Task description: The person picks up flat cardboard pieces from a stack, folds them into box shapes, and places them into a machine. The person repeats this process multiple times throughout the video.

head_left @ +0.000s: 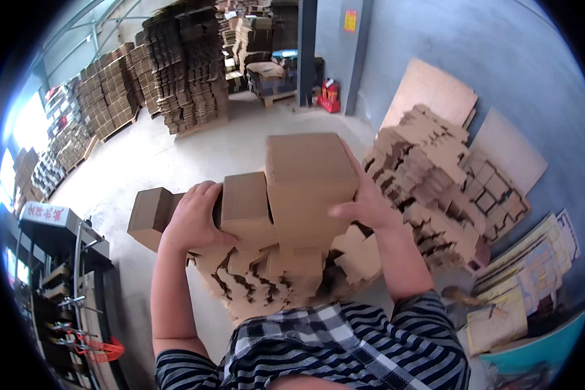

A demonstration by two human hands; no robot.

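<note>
A thick stack of brown die-cut cardboard blanks (312, 162) is in front of me, its edges lined up into stepped blocks. My left hand (195, 220) is closed around the stack at a notch between its left and middle blocks, thumb toward me. On the far right block, my right hand (368, 198) presses the side edge, its thumb along the near face. Beneath lies another pile of cardboard blanks (263, 286) with ragged, unevenly stacked edges. Whether the upper stack rests on that pile or is lifted off it, I cannot tell.
To the right, uneven cardboard piles (429, 175) and flat boards (429, 91) lean near the blue wall. A black machine (65, 260) with a white top stands at left. Tall cardboard stacks (185, 71) and red fire extinguishers (329, 96) are farther back.
</note>
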